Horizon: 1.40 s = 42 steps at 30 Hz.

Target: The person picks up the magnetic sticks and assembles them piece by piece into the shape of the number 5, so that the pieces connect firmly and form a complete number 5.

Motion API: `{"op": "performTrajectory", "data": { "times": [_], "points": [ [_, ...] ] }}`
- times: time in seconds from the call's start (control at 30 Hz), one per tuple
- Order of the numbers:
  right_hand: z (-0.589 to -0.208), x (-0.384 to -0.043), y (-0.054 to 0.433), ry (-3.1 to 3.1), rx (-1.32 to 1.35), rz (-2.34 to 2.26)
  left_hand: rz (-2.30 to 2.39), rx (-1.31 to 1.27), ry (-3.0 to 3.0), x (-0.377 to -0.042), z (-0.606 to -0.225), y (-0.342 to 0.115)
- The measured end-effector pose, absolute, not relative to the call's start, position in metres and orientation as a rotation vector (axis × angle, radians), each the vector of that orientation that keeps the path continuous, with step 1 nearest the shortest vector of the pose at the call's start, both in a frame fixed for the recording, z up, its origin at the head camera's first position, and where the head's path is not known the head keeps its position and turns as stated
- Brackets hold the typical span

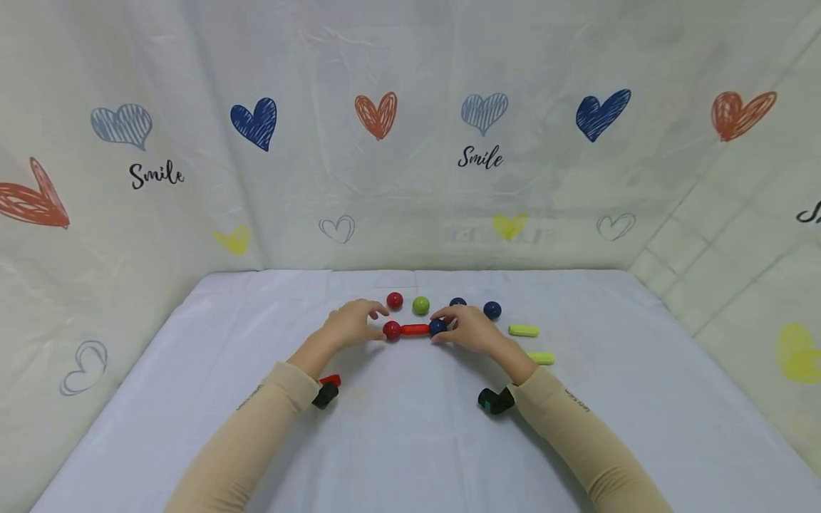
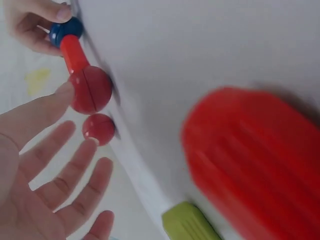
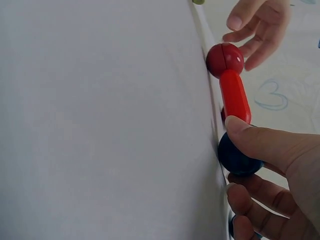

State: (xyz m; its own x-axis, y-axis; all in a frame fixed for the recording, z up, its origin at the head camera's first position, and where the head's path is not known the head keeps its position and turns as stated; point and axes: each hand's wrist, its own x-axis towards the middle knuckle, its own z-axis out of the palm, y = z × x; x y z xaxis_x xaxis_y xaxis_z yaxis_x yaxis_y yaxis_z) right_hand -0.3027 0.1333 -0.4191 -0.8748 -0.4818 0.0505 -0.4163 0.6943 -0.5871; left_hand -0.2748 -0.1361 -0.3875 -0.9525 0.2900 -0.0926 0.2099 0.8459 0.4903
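Note:
A red rod (image 1: 415, 329) joins a red ball (image 1: 392, 330) on its left to a dark blue ball (image 1: 438, 327) on its right, and the joined piece lies on the white cloth. With thumb and fingers, my right hand (image 1: 474, 329) pinches the blue ball; the right wrist view shows the thumb on this blue ball (image 3: 237, 159) near the rod's end. Around the red ball, my left hand (image 1: 349, 324) has its fingers spread and relaxed. In the left wrist view its thumb is at the edge of the red ball (image 2: 91, 90); whether it touches is unclear.
Behind the joined piece stand another red ball (image 1: 394, 301), a green ball (image 1: 420, 306) and two blue balls, one (image 1: 492, 310) farther right. Yellow-green rods (image 1: 524, 330) lie right of my right hand. Another red rod (image 1: 330, 380) lies by my left wrist, partly hidden.

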Motion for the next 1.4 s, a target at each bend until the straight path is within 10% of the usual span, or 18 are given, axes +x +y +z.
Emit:
{"op": "performTrajectory", "data": {
  "times": [1.4],
  "points": [
    [-0.418, -0.301, 0.131, 2.792, -0.687, -0.903, 0.81, 0.299, 2.794, -0.246, -0.401, -0.231]
  ]
}}
